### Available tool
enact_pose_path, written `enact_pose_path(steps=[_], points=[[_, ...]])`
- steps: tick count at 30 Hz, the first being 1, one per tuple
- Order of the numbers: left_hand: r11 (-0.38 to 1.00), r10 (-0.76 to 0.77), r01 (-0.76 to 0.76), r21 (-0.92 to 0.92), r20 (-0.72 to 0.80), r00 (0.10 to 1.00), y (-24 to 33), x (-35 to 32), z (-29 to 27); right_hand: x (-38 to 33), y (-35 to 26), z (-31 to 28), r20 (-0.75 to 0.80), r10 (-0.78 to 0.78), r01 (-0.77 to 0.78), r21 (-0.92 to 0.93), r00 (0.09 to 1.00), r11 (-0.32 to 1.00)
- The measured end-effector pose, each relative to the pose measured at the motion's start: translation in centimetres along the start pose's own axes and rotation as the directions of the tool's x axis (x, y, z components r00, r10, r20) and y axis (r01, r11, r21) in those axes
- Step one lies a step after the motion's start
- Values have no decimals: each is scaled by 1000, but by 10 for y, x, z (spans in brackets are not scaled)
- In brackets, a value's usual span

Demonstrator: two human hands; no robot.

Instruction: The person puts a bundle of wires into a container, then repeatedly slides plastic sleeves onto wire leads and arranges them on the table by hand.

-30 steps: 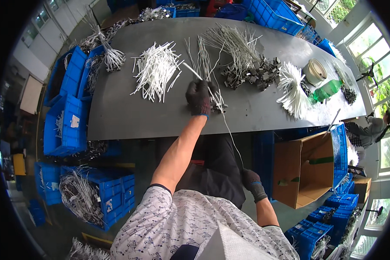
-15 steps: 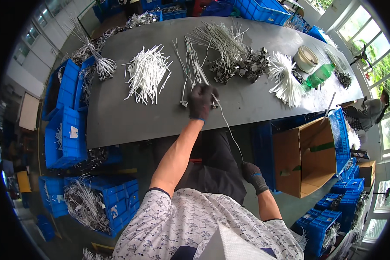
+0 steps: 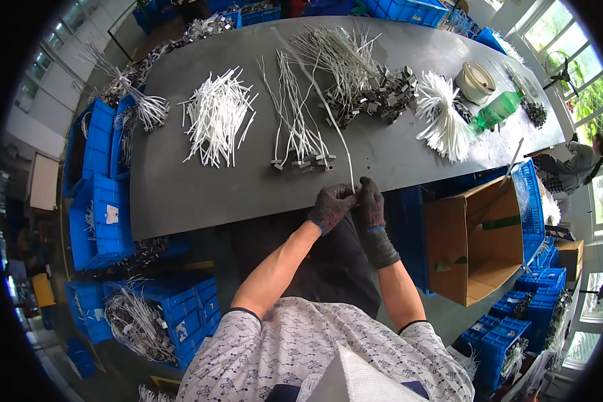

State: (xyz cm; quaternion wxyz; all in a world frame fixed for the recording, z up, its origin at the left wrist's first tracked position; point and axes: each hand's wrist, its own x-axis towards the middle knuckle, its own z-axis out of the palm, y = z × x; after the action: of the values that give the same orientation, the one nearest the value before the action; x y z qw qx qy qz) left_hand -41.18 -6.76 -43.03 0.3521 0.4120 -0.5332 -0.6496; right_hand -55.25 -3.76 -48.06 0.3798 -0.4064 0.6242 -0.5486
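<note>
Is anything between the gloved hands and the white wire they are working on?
Nothing visible: the left hand and right hand both pinch the near end of the long white wire at the table edge.

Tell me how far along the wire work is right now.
Done, it seems: a small bundle of wires with metal ends lies fanned on the table. In hand: the left hand and right hand meet at the table edge on one long white wire. Left: a loose pile of white wires, another wire heap and a pile of metal clips remain.
</note>
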Motion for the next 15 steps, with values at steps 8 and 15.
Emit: enact_pose_path(steps=[8, 15], points=[[938, -118, 123, 325, -37, 992, 14, 49, -81, 69, -62, 52, 155, 154, -138, -111, 976, 984], [746, 244, -66, 663, -180, 953, 36, 89, -144, 229, 1, 57, -90, -165, 40, -757, 982, 652]])
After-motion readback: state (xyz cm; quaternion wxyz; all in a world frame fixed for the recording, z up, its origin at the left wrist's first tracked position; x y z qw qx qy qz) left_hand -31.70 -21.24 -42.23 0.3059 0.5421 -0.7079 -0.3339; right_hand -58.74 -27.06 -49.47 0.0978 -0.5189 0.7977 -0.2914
